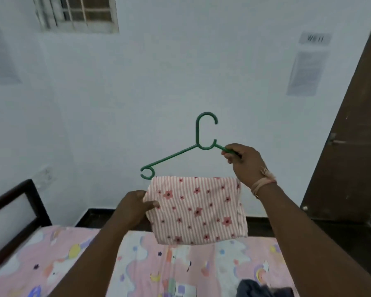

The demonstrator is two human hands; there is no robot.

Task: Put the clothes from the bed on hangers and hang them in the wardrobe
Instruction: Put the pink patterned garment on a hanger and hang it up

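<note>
Up in front of us, in the head view, we hold a green plastic hanger [176,154] in the air above the bed [58,260], with its hook pointing upward against the pale wall [159,71]. Our right hand [245,166] has its fingers curled round the right shoulder of the hanger, just beside the base of the hook. A folded cloth [196,209], white with thin pink stripes and small red flowers, is draped over the hanger's lower bar and hangs down on the near side. Our left hand [137,205] pinches the left edge of that cloth, thumb on the front and fingers behind it. The left end of the hanger, a small curled loop, sticks out bare beyond the cloth.

Below, the bed is covered with a pink sheet printed with unicorns and rainbows, and its dark frame shows at the left. A dark garment [263,289] lies on the sheet at the bottom edge of the frame, right of centre, only partly in view. A brown door [356,136] stands at the right, a barred window [77,12] is high on the left, and blurred papers [308,71] are stuck on the wall.
</note>
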